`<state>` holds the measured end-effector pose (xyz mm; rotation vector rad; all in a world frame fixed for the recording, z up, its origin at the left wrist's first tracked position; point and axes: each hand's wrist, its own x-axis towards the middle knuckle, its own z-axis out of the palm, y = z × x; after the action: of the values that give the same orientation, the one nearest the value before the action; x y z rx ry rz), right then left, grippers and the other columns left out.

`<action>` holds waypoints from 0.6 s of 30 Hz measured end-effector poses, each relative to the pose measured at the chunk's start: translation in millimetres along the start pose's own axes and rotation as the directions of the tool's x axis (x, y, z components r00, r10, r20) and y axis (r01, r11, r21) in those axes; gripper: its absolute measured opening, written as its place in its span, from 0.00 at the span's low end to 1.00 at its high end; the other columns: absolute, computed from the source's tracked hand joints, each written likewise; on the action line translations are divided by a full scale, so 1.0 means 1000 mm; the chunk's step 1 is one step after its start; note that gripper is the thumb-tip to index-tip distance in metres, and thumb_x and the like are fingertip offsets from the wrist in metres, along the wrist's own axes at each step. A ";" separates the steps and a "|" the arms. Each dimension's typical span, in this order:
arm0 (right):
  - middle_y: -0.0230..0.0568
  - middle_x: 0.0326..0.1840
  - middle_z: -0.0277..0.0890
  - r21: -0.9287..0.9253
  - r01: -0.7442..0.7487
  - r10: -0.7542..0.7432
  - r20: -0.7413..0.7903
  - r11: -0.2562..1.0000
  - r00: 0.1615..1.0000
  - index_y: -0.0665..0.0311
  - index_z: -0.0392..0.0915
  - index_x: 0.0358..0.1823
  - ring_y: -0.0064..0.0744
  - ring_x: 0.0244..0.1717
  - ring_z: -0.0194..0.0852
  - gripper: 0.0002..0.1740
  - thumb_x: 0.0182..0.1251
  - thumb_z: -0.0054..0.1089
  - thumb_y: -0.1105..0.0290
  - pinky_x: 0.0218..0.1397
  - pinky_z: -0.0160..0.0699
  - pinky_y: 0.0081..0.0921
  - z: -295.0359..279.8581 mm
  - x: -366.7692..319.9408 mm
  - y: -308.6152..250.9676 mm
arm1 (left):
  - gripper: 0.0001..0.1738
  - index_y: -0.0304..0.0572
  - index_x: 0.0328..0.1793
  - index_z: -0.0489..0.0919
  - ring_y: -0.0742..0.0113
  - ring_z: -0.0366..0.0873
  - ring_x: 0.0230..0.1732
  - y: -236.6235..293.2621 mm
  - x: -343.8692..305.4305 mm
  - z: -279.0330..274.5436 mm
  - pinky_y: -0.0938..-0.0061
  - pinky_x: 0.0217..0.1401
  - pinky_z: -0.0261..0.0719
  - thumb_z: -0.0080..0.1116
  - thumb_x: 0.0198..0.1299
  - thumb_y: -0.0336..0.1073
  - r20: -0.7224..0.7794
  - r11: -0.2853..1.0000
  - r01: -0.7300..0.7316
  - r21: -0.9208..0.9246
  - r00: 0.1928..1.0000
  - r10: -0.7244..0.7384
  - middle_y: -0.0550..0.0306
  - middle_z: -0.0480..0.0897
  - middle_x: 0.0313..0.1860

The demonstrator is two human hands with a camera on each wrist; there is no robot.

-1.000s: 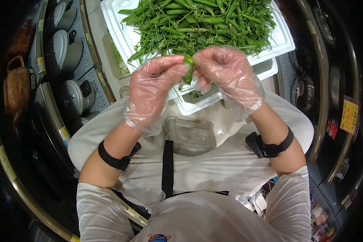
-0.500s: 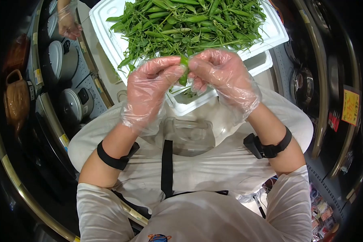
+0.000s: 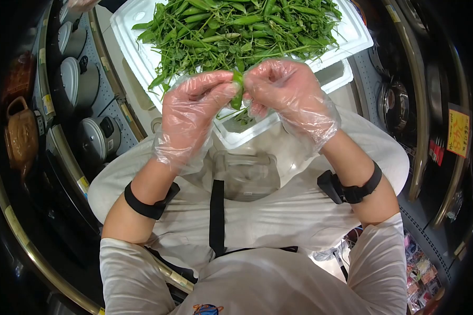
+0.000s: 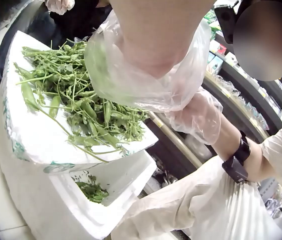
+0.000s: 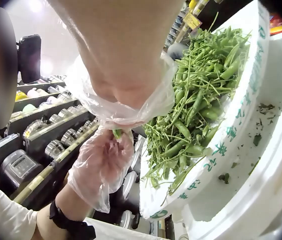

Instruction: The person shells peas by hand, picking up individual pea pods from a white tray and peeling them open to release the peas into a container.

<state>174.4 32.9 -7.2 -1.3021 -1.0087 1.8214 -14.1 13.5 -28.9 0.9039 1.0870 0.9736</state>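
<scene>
Both my hands wear thin clear plastic gloves and meet over the near edge of a white foam lid point(image 3: 352, 44). My left hand point(image 3: 190, 115) pinches a green pea pod point(image 3: 237, 90) between thumb and forefinger, holding it upright. From the other side, my right hand point(image 3: 293, 100) has its thumb and curled fingers on the pod's edge. A heap of pea pods and stems point(image 3: 236, 34) covers the lid just beyond. The right wrist view shows the pod's green tip point(image 5: 117, 133) at the left hand point(image 5: 103, 160); my forearm hides most of the right hand there.
Under the lid stands a foam box point(image 4: 71, 210) with leafy scraps inside. A clear plastic container point(image 3: 246, 176) sits between my legs. Shelves with lidded pots point(image 3: 78, 79) line the left side; pans point(image 3: 394, 107) are on the right. Another person's gloved hand point(image 3: 83, 4) shows at upper left.
The lid and pea heap have shifted slightly left in view. Both hands stay at the pod. Another person's gloved hand came in at upper left and has drawn up toward the top edge.
</scene>
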 end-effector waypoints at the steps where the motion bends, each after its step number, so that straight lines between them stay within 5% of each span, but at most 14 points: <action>1: 0.39 0.27 0.81 0.012 -0.009 0.009 -0.009 1.000 1.000 0.71 0.80 0.35 0.22 0.26 0.81 0.11 0.62 0.67 0.68 0.30 0.80 0.19 0.001 0.000 0.000 | 0.14 0.32 0.53 0.83 0.74 0.81 0.45 0.000 -0.001 0.000 0.79 0.51 0.79 0.66 0.62 0.28 -0.001 1.000 0.000 -0.001 1.000 0.000 0.56 0.86 0.45; 12: 0.38 0.29 0.79 -0.014 -0.059 0.059 0.001 0.998 0.998 0.68 0.76 0.32 0.22 0.24 0.72 0.07 0.60 0.63 0.71 0.31 0.73 0.20 0.010 0.003 -0.001 | 0.12 0.33 0.52 0.83 0.76 0.82 0.44 -0.004 -0.006 -0.001 0.80 0.48 0.81 0.66 0.62 0.26 -0.021 0.986 -0.159 0.052 0.987 0.160 0.57 0.86 0.44; 18: 0.38 0.28 0.78 0.031 -0.079 0.077 0.061 0.996 0.995 0.71 0.78 0.35 0.22 0.25 0.75 0.09 0.60 0.63 0.71 0.32 0.77 0.21 0.006 0.005 -0.001 | 0.12 0.33 0.51 0.83 0.76 0.82 0.44 0.000 -0.007 -0.002 0.80 0.49 0.81 0.66 0.61 0.26 -0.025 0.996 -0.083 -0.032 0.996 0.082 0.58 0.86 0.44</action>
<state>167.3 36.1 -7.0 -1.2900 -0.9665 1.9381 -16.8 7.2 -27.3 0.9179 1.0575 1.0699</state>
